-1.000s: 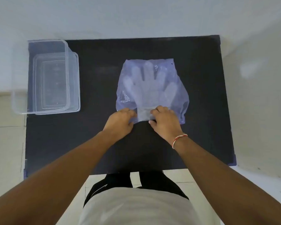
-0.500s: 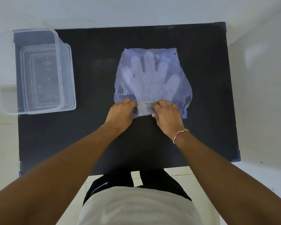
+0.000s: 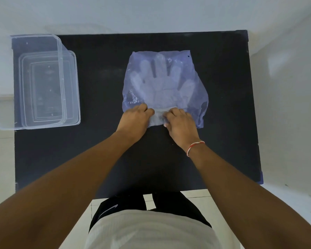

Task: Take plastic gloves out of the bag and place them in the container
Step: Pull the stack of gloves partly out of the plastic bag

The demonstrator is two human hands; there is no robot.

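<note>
A thin bluish plastic bag [image 3: 196, 81] lies flat in the middle of the black table [image 3: 101, 144]. Clear plastic gloves [image 3: 162, 85] show through it, fingers pointing away from me. My left hand [image 3: 135, 121] and my right hand [image 3: 181, 124] both pinch the bag's near open edge, close together, with the glove cuffs between them. Whether the fingers hold the bag film or the cuffs is hard to tell. The clear plastic container [image 3: 68, 90] stands open at the table's far left, apart from both hands.
The container hangs partly over the table's left edge. White wall lies beyond the table's far edge, pale floor to the right. My torso and dark shorts are below the near edge.
Both hands stay pinched at the bag's near edge. The right hand's fingers have crept slightly left over the cuffs. The view has shifted a little.
</note>
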